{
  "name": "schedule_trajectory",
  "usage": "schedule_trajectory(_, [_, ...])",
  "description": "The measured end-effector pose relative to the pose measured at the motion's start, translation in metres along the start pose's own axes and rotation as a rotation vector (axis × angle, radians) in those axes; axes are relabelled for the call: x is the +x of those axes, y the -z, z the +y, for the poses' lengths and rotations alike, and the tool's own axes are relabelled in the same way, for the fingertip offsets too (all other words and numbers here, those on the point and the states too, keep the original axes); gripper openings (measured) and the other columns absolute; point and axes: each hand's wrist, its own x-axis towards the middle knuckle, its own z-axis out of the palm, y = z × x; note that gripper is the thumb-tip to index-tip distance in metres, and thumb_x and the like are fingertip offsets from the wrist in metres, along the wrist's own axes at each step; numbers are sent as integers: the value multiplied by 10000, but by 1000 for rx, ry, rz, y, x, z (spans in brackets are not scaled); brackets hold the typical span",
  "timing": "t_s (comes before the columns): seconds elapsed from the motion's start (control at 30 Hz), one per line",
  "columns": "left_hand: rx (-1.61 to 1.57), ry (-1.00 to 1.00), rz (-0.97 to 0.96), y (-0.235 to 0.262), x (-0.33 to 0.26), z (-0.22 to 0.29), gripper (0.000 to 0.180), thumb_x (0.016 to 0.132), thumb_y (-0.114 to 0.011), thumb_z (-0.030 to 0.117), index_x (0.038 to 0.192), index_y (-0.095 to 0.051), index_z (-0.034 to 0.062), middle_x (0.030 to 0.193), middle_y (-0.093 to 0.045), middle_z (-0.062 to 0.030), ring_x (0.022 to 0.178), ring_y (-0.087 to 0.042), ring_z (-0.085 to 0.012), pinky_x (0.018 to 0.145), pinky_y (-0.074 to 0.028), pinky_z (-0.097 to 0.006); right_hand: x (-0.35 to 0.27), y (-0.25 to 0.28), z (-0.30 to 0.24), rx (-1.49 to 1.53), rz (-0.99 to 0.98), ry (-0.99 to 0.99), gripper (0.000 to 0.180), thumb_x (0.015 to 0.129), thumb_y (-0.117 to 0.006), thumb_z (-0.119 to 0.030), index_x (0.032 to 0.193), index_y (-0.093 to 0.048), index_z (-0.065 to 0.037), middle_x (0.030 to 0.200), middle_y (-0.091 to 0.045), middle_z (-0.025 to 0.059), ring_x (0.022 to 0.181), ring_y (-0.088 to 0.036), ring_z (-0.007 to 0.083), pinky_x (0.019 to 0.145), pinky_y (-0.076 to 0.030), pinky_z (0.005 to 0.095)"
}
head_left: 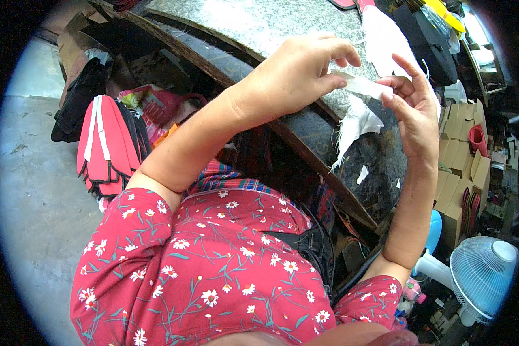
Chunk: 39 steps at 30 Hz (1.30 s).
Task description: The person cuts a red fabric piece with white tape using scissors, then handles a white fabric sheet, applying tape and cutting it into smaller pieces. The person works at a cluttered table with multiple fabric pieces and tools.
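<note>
A short white strip (362, 86), which looks like fabric or tape, is stretched between my hands above the worktable. My left hand (308, 72) pinches its left end between thumb and curled fingers. My right hand (414, 112) grips the other end with thumb and forefinger, its other fingers raised. Just below the strip lies a white cloth scrap (358, 124) with frayed edges. A larger white cloth piece (386, 45) is behind the right hand. Small white snippets (362, 174) are scattered on the dark tabletop nearer to me.
The worktable (213, 20) has a grey speckled slab and a worn wooden edge. Red, black-edged pieces (101, 144) hang at the left. A blue and white fan (483, 277) stands at the lower right, near several cardboard boxes (457, 158). Dark bags (427, 46) sit at the far right.
</note>
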Motion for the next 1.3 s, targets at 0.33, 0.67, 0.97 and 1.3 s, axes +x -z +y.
schedule_trajectory(0.33, [596,-525,171,3,1,-11,202,725,-695,91,927,-689,105,895,-659,-23,876,-645,-225,741,-534,-333,4,1,8,-745,96,520,482,854,-659,54,1302,-596,-111,932,-695,29,798,-663,112,743,-544,245])
schedule_trajectory(0.67, [727,-674,232,2,-11,-10,168,684,-668,171,850,-683,149,941,-637,28,949,-625,-182,760,-518,-304,-8,3,32,-839,201,767,284,825,-702,43,1078,-642,-73,1018,-717,106,939,-706,240,824,-556,323])
schedule_trajectory(0.97, [682,-609,209,0,-9,-11,169,715,-659,182,879,-683,150,971,-658,12,965,-631,-203,768,-524,-335,-13,2,30,-798,230,700,252,849,-681,41,1076,-649,-64,1026,-717,105,946,-703,238,835,-554,328])
schedule_trajectory(1.3, [564,-487,9,2,-10,-14,238,702,-704,135,934,-657,113,905,-620,-26,912,-596,-237,778,-528,-365,-12,3,18,-926,91,506,332,883,-641,-2,1210,-639,-60,994,-722,94,922,-667,206,863,-516,323])
